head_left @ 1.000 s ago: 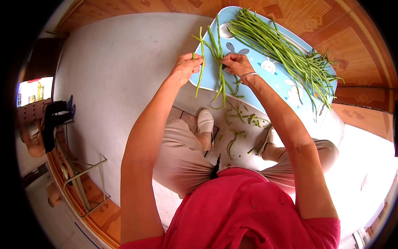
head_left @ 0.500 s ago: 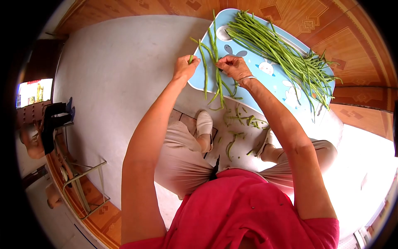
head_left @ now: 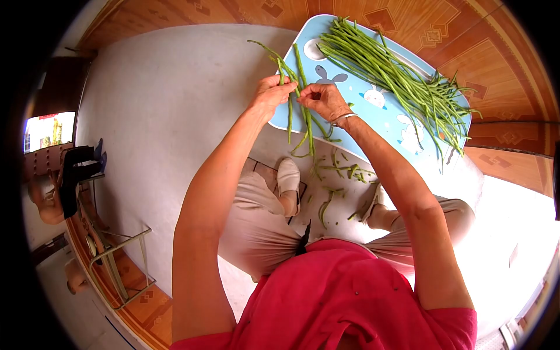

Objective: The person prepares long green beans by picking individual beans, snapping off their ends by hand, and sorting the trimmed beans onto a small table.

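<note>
Over the left end of a small blue table (head_left: 356,125), my left hand (head_left: 272,94) is closed on slender green long beans (head_left: 290,116). Some of them stick out above its fingers, and others hang down past the table's near edge. Close beside it, my right hand (head_left: 328,101), with a bracelet at the wrist, pinches at a long bean. The exact spot where its fingertips meet is partly hidden. A large bundle of long beans (head_left: 391,73) lies along the far right side of the table, which has rabbit pictures on it.
Bean scraps (head_left: 353,171) are scattered on the floor between my shoes (head_left: 289,175). A metal-framed chair (head_left: 125,262) stands at the left, near another person's legs (head_left: 81,166) and a lit screen (head_left: 49,133). Patterned wooden panels (head_left: 466,35) border the table's far side.
My left hand has moved right and is now closed around the hanging beans, close to my right hand. The bean tops have shifted left and down. My right hand has moved slightly left and down.
</note>
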`<state>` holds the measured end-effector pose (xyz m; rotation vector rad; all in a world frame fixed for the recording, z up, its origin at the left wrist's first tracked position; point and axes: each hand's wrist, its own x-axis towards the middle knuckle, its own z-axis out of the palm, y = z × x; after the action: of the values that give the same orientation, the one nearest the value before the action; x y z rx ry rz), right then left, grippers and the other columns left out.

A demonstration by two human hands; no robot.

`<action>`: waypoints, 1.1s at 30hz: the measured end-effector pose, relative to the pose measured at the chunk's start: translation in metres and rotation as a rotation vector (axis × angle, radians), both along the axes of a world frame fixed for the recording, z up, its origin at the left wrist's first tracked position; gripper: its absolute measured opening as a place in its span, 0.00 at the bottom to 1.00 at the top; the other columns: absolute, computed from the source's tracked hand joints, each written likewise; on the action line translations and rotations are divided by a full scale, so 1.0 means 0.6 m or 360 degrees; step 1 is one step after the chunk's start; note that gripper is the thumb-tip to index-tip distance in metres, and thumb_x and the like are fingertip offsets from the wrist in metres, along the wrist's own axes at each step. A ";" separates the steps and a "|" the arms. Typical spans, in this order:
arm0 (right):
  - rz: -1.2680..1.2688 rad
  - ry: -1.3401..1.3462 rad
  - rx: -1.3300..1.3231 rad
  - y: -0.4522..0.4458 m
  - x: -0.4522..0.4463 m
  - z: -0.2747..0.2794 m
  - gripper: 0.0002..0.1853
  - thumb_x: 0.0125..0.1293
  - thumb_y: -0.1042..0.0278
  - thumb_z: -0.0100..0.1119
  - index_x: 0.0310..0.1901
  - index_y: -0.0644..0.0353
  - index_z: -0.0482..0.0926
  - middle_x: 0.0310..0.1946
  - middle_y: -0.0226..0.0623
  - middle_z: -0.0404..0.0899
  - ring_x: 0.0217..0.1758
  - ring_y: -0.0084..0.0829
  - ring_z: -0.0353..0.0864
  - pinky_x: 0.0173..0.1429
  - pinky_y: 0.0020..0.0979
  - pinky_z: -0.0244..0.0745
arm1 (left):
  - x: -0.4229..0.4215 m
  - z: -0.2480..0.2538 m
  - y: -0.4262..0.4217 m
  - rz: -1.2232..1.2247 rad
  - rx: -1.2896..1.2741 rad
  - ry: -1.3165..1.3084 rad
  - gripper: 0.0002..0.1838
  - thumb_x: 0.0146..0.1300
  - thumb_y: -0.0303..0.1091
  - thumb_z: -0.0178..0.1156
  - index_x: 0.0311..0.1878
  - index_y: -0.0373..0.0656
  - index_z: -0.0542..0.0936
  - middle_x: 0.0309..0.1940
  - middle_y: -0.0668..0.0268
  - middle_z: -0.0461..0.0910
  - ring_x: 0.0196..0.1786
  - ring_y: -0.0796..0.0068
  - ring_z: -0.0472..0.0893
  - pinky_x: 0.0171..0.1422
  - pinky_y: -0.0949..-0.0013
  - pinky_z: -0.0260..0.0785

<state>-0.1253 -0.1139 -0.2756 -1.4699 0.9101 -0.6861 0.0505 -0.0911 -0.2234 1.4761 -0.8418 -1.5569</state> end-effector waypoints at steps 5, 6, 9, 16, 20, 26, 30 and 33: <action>-0.0037 0.0028 -0.0053 0.003 0.004 0.005 0.10 0.53 0.66 0.71 0.33 0.63 0.84 0.24 0.34 0.82 0.27 0.22 0.77 0.37 0.26 0.75 | -0.002 0.002 0.001 -0.0013 -0.0036 0.0000 0.03 0.62 0.26 0.62 0.35 0.39 0.77 0.27 0.73 0.74 0.23 0.88 0.63 0.26 0.80 0.55; -0.0049 0.0041 -0.0094 0.001 0.003 0.009 0.10 0.53 0.67 0.71 0.32 0.63 0.84 0.24 0.34 0.82 0.27 0.22 0.78 0.37 0.26 0.75 | -0.003 0.005 0.001 0.0015 -0.0038 -0.0018 0.03 0.62 0.26 0.62 0.36 0.39 0.77 0.27 0.73 0.74 0.23 0.88 0.63 0.26 0.80 0.55; -0.0067 0.0069 -0.0197 -0.001 0.002 0.014 0.09 0.52 0.68 0.71 0.31 0.64 0.83 0.24 0.34 0.82 0.27 0.23 0.79 0.36 0.27 0.76 | -0.007 0.010 0.001 0.0086 -0.0053 -0.0060 0.05 0.62 0.26 0.63 0.38 0.37 0.78 0.27 0.73 0.74 0.23 0.88 0.63 0.26 0.80 0.55; -0.0055 0.0131 -0.0210 0.002 0.002 0.024 0.08 0.53 0.69 0.71 0.28 0.63 0.82 0.23 0.36 0.82 0.27 0.24 0.79 0.36 0.28 0.76 | -0.009 0.005 -0.008 0.0115 -0.0076 -0.0096 0.06 0.62 0.26 0.63 0.39 0.35 0.78 0.26 0.73 0.73 0.21 0.88 0.62 0.25 0.79 0.55; -0.0058 0.0180 -0.0179 0.004 -0.003 0.020 0.09 0.53 0.67 0.70 0.29 0.63 0.82 0.23 0.36 0.81 0.27 0.24 0.79 0.36 0.29 0.75 | -0.006 -0.003 -0.005 0.0165 -0.0038 -0.0118 0.05 0.62 0.26 0.62 0.39 0.35 0.77 0.25 0.73 0.73 0.21 0.87 0.62 0.25 0.78 0.55; -0.0338 0.0576 -0.0481 -0.011 -0.023 -0.007 0.09 0.56 0.62 0.66 0.32 0.59 0.83 0.26 0.42 0.83 0.30 0.40 0.83 0.39 0.36 0.78 | 0.024 -0.031 0.001 0.0224 0.0133 -0.0198 0.05 0.62 0.27 0.62 0.38 0.37 0.77 0.25 0.73 0.73 0.21 0.87 0.61 0.24 0.78 0.55; -0.0393 0.0760 -0.0507 -0.009 -0.022 -0.018 0.11 0.56 0.58 0.65 0.32 0.57 0.83 0.26 0.43 0.83 0.33 0.45 0.83 0.40 0.40 0.78 | 0.024 -0.059 0.006 0.0179 0.0230 -0.0536 0.06 0.61 0.29 0.63 0.37 0.39 0.76 0.25 0.72 0.73 0.20 0.87 0.61 0.23 0.77 0.54; -0.0355 0.0813 -0.0481 -0.002 -0.010 -0.006 0.13 0.55 0.56 0.66 0.31 0.57 0.83 0.26 0.43 0.83 0.33 0.45 0.82 0.40 0.41 0.78 | 0.018 -0.068 0.010 0.0088 0.0294 -0.0588 0.07 0.61 0.31 0.63 0.35 0.40 0.75 0.23 0.73 0.72 0.19 0.86 0.61 0.22 0.77 0.54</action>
<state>-0.1315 -0.1153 -0.2794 -1.8760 1.4253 -0.6387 0.0610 -0.0848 -0.2644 1.9439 -0.8719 -1.3696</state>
